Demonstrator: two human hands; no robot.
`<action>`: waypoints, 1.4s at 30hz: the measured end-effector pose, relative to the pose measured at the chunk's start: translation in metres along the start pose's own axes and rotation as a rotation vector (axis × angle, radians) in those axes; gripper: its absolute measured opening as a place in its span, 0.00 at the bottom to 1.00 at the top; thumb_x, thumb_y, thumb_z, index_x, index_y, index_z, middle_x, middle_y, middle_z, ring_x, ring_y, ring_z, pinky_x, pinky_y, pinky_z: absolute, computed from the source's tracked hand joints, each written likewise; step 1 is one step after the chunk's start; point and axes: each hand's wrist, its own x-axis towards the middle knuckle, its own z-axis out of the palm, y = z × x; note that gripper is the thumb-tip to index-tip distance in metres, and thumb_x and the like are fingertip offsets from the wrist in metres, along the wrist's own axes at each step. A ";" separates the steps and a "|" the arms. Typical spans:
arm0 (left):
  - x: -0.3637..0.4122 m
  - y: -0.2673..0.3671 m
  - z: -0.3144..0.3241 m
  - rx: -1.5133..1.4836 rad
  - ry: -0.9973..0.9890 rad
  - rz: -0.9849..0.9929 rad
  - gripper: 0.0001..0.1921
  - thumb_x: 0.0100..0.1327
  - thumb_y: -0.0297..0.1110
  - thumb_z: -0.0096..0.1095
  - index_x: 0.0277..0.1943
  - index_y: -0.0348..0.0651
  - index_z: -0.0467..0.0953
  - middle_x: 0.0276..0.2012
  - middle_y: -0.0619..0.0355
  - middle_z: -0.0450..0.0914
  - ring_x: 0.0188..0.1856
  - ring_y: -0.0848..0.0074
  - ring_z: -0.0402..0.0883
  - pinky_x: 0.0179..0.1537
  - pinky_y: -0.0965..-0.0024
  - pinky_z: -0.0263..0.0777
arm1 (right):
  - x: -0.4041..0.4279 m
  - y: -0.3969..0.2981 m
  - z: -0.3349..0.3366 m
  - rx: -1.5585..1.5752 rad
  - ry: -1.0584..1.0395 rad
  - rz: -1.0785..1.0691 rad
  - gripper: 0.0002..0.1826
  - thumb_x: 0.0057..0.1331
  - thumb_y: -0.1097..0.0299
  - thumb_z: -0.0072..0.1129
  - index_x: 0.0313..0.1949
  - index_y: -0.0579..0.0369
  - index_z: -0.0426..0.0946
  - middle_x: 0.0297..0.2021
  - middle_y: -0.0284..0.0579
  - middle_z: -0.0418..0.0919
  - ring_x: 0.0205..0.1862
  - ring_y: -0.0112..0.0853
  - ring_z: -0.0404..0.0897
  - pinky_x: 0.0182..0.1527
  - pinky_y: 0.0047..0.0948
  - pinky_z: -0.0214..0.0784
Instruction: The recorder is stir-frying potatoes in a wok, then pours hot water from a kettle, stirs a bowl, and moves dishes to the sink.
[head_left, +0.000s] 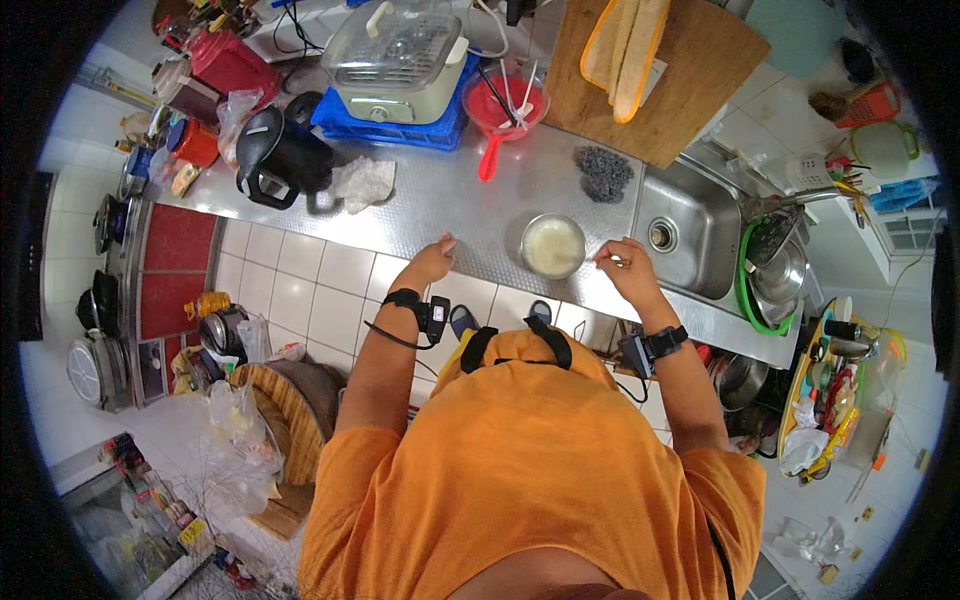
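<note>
A round metal bowl (527, 259) with a cloudy, pale yellow liquid (553, 244) stands near the front edge of the steel counter (442, 187). Just right of its rim, my right hand (628, 270) has its fingertips pinched around what looks like a thin utensil handle (587, 259) reaching into the bowl. The utensil's far end is lost in the liquid. My left hand (430, 262) is at the counter's front edge, left of the bowl and apart from it. Its fingers lie close together, and I see nothing in them.
Right of the bowl is a steel sink (694, 240); a dark scouring pad (604, 174) lies before it. Behind stand a red strainer (504, 112) with utensils, a lidded electric cooker (397, 67) and a wooden board (675, 75). A black kettle (281, 161) and crumpled cloth (364, 184) are leftward.
</note>
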 end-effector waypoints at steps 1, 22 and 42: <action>0.001 -0.001 0.000 0.001 0.002 0.001 0.26 0.57 0.32 0.49 0.60 0.40 0.61 0.65 0.50 0.53 0.63 0.61 0.58 0.63 0.69 0.53 | -0.001 0.004 -0.003 -0.038 -0.045 0.094 0.03 0.52 0.75 0.52 0.26 0.58 0.75 0.24 0.44 0.77 0.27 0.35 0.75 0.34 0.30 0.66; -0.004 0.007 -0.005 0.069 -0.011 0.027 0.26 0.57 0.31 0.49 0.61 0.42 0.61 0.64 0.49 0.54 0.64 0.63 0.57 0.62 0.71 0.54 | -0.001 0.024 0.001 0.448 0.088 0.364 0.04 0.56 0.78 0.49 0.28 0.60 0.74 0.23 0.38 0.75 0.29 0.23 0.73 0.36 0.20 0.64; -0.002 0.005 -0.006 -0.049 -0.022 -0.006 0.25 0.59 0.32 0.50 0.60 0.43 0.61 0.64 0.50 0.55 0.61 0.62 0.63 0.60 0.71 0.58 | -0.006 0.021 0.015 0.401 -0.015 0.236 0.05 0.56 0.79 0.47 0.26 0.61 0.73 0.25 0.41 0.76 0.30 0.26 0.75 0.37 0.22 0.65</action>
